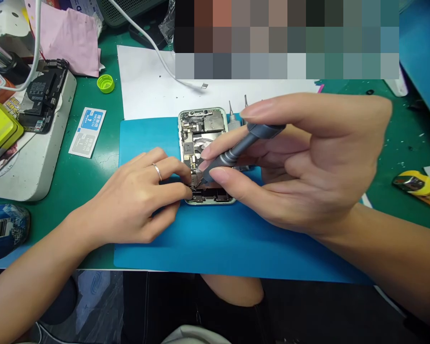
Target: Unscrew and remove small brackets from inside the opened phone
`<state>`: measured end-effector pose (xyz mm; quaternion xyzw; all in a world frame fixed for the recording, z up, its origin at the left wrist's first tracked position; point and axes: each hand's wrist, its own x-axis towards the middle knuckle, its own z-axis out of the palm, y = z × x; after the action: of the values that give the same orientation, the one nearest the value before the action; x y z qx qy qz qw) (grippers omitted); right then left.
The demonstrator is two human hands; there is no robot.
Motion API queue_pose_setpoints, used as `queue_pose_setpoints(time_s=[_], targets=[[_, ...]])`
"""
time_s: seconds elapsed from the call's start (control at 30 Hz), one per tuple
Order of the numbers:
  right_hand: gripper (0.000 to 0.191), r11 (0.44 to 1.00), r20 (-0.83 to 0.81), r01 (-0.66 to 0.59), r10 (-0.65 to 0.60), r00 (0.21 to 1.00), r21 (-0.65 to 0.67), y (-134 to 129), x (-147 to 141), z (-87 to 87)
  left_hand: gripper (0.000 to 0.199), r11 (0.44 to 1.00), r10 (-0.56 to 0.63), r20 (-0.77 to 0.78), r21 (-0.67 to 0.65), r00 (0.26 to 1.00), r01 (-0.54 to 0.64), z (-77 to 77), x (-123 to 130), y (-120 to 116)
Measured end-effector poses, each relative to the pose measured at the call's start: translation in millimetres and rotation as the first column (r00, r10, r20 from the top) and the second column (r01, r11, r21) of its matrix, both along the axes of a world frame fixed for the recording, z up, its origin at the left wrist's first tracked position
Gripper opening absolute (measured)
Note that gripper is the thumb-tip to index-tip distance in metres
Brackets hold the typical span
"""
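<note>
An opened phone [188, 148] with its inner parts showing lies on a blue mat [208, 243]. My left hand [143, 196], with a ring on one finger, rests at the phone's left edge, its fingertips on the lower left side. Fingers and thumb of my right hand [308, 162] are closed round a grey screwdriver [238, 147], held slanted over the phone. Its lower end is over the lower part of the phone; the tip is too small to make out. More screwdrivers [232, 122] stand just behind the phone, partly hidden by my right hand.
A white sheet [143, 91] and a white cable [157, 50] lie behind the mat. On the left are a green cap [105, 83], a small card [87, 132] and a white box [59, 143] bearing phone parts. A yellow tool [415, 184] lies at the right.
</note>
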<state>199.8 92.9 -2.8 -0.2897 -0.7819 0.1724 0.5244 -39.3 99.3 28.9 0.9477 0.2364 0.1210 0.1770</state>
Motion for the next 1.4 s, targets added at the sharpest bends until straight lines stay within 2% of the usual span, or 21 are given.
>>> queue_pose_setpoints(time_s=[0.3,0.57,0.7,0.83,0.9,1.03,1.17,1.23,1.33,1.4], targets=[[0.048,0.999,0.011,-0.037,0.037,0.999,-0.009,1.0,2.5,0.8,0.031,0.998,-0.066,0.032,0.007,0.997,0.066,0.2,-0.8,1.0],[0.044,0.998,0.059,0.034,-0.032,0.998,-0.043,-2.3,1.3,4.3,0.025,0.994,-0.101,0.074,0.038,0.992,0.098,-3.2,-3.6,2.0],[0.045,0.999,0.021,0.031,-0.030,0.999,-0.032,-0.1,1.8,5.2,0.024,0.995,-0.095,0.079,0.026,0.992,0.093,-3.4,-3.0,1.4],[0.040,0.997,-0.020,-0.003,0.001,1.000,-0.081,0.4,-0.3,7.3,0.026,0.995,-0.103,0.094,0.016,0.990,0.102,-2.8,-2.4,0.6],[0.043,0.995,-0.050,-0.009,0.004,0.999,-0.097,-0.9,-2.4,7.1,0.026,0.995,-0.098,0.109,0.004,0.989,0.098,-1.9,-2.7,0.0],[0.064,0.996,-0.070,-0.011,0.005,0.998,-0.087,-2.7,-6.1,3.0,0.025,0.997,-0.069,0.126,-0.023,0.990,0.073,1.1,-5.4,-0.1],[0.065,0.991,-0.124,-0.069,0.055,0.991,-0.116,-0.4,-6.4,-0.3,0.025,1.000,0.001,0.127,0.020,0.992,-0.003,5.0,-11.9,4.7],[0.064,0.992,-0.126,-0.071,0.058,0.990,-0.106,0.3,-5.8,-0.2,0.023,0.992,0.102,0.116,0.067,0.988,-0.110,6.4,-16.0,8.5],[0.070,0.996,-0.081,-0.048,0.043,0.996,-0.072,0.1,-5.1,1.2,0.027,0.947,0.302,0.043,0.105,0.952,-0.305,6.4,-21.0,13.6],[0.072,0.997,-0.066,-0.037,0.033,0.997,-0.071,-0.3,-4.8,2.2,0.033,0.929,0.360,-0.011,0.098,0.933,-0.358,5.5,-22.7,15.4]])
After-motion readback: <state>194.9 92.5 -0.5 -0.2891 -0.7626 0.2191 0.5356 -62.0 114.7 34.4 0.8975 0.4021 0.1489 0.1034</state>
